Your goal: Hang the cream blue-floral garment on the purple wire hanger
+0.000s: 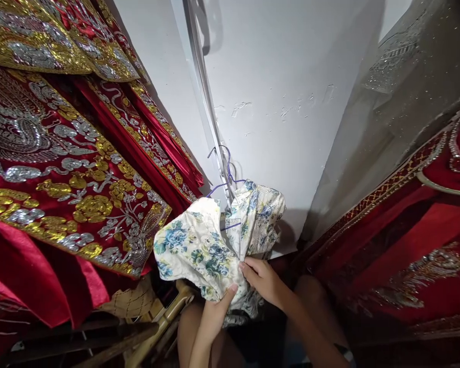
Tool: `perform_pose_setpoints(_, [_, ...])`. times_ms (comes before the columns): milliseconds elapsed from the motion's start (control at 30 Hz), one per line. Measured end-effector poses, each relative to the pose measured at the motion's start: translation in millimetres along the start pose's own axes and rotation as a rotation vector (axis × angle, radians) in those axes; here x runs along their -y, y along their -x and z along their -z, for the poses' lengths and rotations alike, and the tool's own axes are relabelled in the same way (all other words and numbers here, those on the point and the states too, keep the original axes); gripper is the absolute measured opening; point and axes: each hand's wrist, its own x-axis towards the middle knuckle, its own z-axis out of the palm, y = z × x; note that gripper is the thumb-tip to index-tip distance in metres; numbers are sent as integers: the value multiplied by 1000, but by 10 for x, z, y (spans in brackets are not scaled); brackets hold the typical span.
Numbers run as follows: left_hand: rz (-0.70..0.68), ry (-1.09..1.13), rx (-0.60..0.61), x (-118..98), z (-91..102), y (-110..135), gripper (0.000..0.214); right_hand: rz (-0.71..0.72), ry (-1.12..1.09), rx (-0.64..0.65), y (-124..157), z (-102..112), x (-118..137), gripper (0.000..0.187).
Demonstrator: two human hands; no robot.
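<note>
I am holding a floral dress (199, 245) low in front of me, between red robes (61, 179) on my left and another robe (425, 230) on my right. My left hand (214, 314) is gripping its lower folds, thumb pressing into the cloth, the other fingers tucked behind where I cannot tell their pose. My right hand (264, 278) is pinching a fold with fingertips together. A purple hanger (227, 176) is sticking out on top, seemingly hooking near the rail (205, 87) on the wall (276, 102)
</note>
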Motion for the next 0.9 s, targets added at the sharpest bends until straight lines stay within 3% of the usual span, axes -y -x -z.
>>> perform_pose_setpoints(100, [-99, -73, -168, 69, -32, -70, 60, -27, -111, -29, 6, 19, 36, 45])
perform_pose_setpoints(200, [-390, -222, -599, 123, -91, -81, 71, -88, -253, -57, 32, 27, 43, 45])
perform_pose_setpoints(267, [-625, -340, -771, 144, -170, -52, 73, -107, -342, -64, 52, 6, 37, 45])
perform_pose_setpoints(300, [-705, -389, -741, 150, -223, -36, 69, -108, -380, -60, 62, -13, 36, 44])
perform_pose_setpoints(367, [-733, -424, -491, 151, -345, -23, 51, -99, -434, -53, 77, -57, 48, 45])
perform_pose_setpoints(433, [-635, -381, -231, 138, -458, -43, 28, -99, -459, -47, 80, -95, 78, 44])
perform_pose_setpoints(500, [-539, -323, -117, 114, -534, -87, 18, -124, -481, -43, 58, -112, 119, 44])
perform_pose_setpoints(600, [-503, -292, -48, 58, -570, -147, 20, -164, -517, -58, -33, -86, 191, 43])
perform_pose_setpoints(700, [-540, -269, -12, -16, -562, -167, 20, -97, -473, -59, -162, -46, 280, 39])
perform_pose_setpoints(900, [-499, -235, -123, -147, -512, -201, 17, -84, -477, -36, -223, -175, 385, 36])
